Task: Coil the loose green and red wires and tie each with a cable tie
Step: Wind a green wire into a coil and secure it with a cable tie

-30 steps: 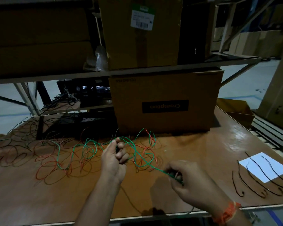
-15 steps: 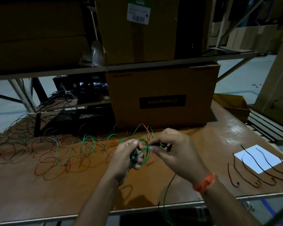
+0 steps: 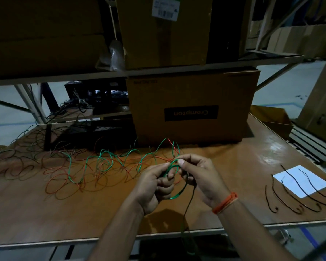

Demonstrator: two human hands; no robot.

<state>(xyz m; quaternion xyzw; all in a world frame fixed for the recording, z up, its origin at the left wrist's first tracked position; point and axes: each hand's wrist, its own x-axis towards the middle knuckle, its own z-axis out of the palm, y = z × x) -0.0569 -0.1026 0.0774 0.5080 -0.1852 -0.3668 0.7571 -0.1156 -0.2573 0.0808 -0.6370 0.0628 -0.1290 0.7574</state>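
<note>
Both hands, the left hand [image 3: 154, 185] gripping a small loop of green wire [image 3: 175, 194] and the right hand [image 3: 199, 178] pinching its top, work at frame centre, where the tangled red wire [image 3: 60, 182] could snag it.

Two bare forearms without sleeves, the right wrist wearing a band of orange thread [image 3: 225, 203] wound several times.

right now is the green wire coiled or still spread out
Mostly spread: only one small loop of green wire sits between the left hand and right hand.
</note>
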